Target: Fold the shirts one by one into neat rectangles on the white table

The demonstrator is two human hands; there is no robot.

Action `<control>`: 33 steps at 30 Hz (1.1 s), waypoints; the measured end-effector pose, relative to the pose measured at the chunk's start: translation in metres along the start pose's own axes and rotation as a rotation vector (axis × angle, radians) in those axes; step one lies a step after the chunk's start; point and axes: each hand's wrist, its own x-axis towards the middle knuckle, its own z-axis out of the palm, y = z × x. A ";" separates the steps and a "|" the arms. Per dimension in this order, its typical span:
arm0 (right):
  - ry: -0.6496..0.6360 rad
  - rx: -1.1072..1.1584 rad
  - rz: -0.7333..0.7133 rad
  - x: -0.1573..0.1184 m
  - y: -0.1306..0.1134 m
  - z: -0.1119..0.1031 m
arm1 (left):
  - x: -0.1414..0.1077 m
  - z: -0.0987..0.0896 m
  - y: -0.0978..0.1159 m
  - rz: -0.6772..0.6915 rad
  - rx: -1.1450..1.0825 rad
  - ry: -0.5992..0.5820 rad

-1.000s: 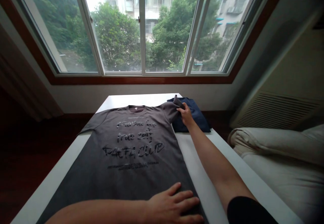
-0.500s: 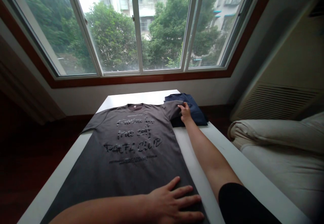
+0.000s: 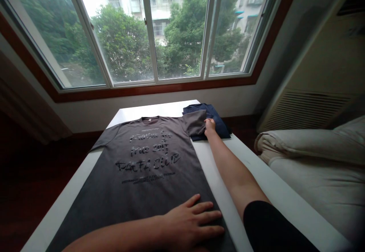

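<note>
A dark grey T-shirt (image 3: 148, 160) with black lettering lies spread on a white table (image 3: 248, 160), its neck toward the window. My left hand (image 3: 196, 219) rests flat on the shirt's lower right part, fingers spread. Farther off, my right hand (image 3: 210, 126) pinches the edge of the shirt's right sleeve. That sleeve lies over folded dark blue clothing (image 3: 218, 121) at the table's far right corner. The other sleeve hangs near the table's left edge.
Behind the table is a wide window (image 3: 179, 31) with a brown frame. A cream padded seat (image 3: 319, 168) stands at the right. A curtain (image 3: 28, 96) hangs at the left.
The right hand has moved slightly down along the sleeve's edge, and the sleeve lies more spread out. The camera view has shifted a little. The left hand stays flat on the shirt.
</note>
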 end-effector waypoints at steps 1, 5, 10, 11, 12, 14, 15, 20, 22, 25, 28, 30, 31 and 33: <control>0.026 -0.024 0.013 -0.001 -0.002 0.000 | 0.000 -0.001 0.002 0.010 0.029 -0.003; 0.097 -0.221 -0.127 -0.007 -0.014 0.000 | 0.002 0.002 0.008 0.025 0.162 0.025; -0.149 -0.437 -0.354 -0.036 -0.036 0.009 | 0.012 0.029 0.015 -0.002 0.302 0.083; -0.251 -0.466 -0.357 -0.046 -0.038 0.013 | 0.013 0.033 0.017 0.005 0.326 0.093; -0.368 -0.499 -0.359 -0.058 -0.039 0.018 | 0.014 0.036 0.018 0.015 0.344 0.104; -0.625 -0.571 -0.373 -0.084 -0.036 0.029 | 0.014 0.040 0.020 0.026 0.357 0.118; -0.742 -0.605 -0.390 -0.096 -0.032 0.034 | 0.014 0.041 0.020 0.025 0.350 0.119; -1.088 -0.878 -0.503 -0.136 -0.006 0.053 | 0.013 0.054 0.016 -0.001 0.219 0.117; -1.098 -1.004 -0.502 -0.139 0.002 0.055 | 0.012 0.059 0.015 -0.013 0.179 0.111; -1.062 -1.089 -0.473 -0.137 0.008 0.053 | 0.010 0.056 0.017 -0.040 0.129 0.108; -1.074 -1.093 -0.466 -0.136 0.010 0.050 | 0.005 0.040 0.018 -0.055 0.062 0.125; -1.087 -1.088 -0.479 -0.137 0.010 0.049 | 0.000 0.025 0.013 -0.085 0.028 0.147; -1.088 -1.089 -0.486 -0.137 0.010 0.048 | -0.004 0.018 0.008 -0.113 0.015 0.163; -1.082 -1.092 -0.494 -0.138 0.010 0.049 | -0.014 0.006 -0.009 -0.191 0.005 0.210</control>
